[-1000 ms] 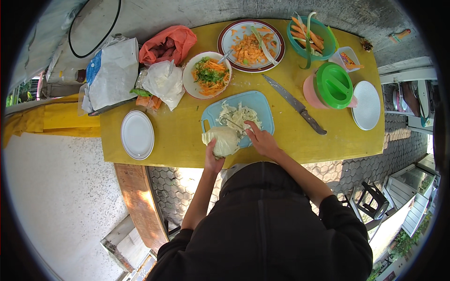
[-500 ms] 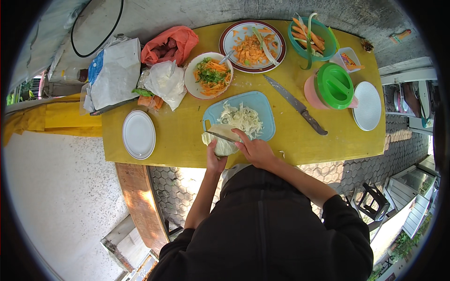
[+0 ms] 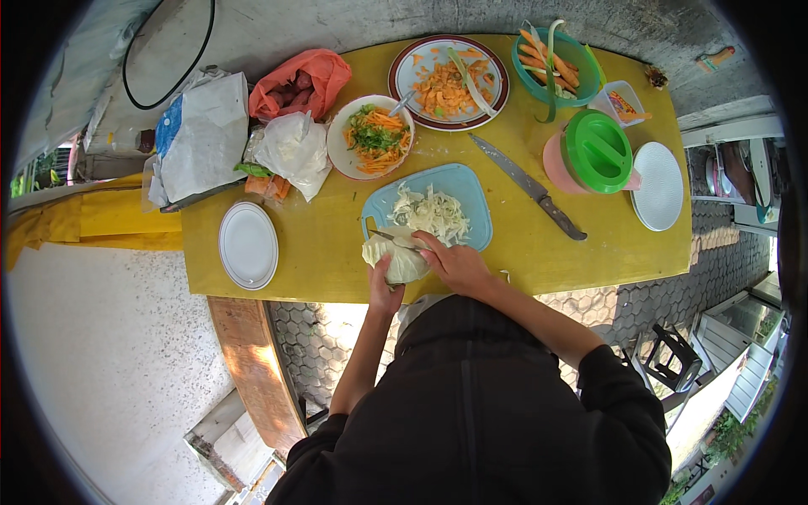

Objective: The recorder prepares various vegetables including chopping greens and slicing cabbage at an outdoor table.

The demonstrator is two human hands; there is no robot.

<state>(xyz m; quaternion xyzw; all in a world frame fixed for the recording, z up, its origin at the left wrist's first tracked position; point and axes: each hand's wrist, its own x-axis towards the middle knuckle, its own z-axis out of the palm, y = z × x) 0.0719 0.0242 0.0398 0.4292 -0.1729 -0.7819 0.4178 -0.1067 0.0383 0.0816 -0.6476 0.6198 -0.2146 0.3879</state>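
My left hand (image 3: 384,286) grips a pale green piece of cabbage (image 3: 402,264) from its lower left side, above the table's near edge. In my right hand (image 3: 450,263) is a small knife (image 3: 392,239), its handle hidden in my fingers. The blade lies across the upper part of the cabbage, pointing left. Just beyond, a light blue cutting board (image 3: 480,220) carries a heap of shredded cabbage (image 3: 433,212). The cabbage piece overlaps the board's near left corner.
Around the yellow table (image 3: 320,252) stand a bowl of shredded vegetables (image 3: 377,141), a plate of carrot scraps (image 3: 406,63), a teal bowl of carrots (image 3: 523,76), a large knife (image 3: 526,183), a green-lidded pitcher (image 3: 596,153), white plates (image 3: 249,246) and a red bag (image 3: 301,82).
The small knife's blade has moved up on the cabbage, with its tip farther left. My left hand still holds the cabbage in nearly the same place.
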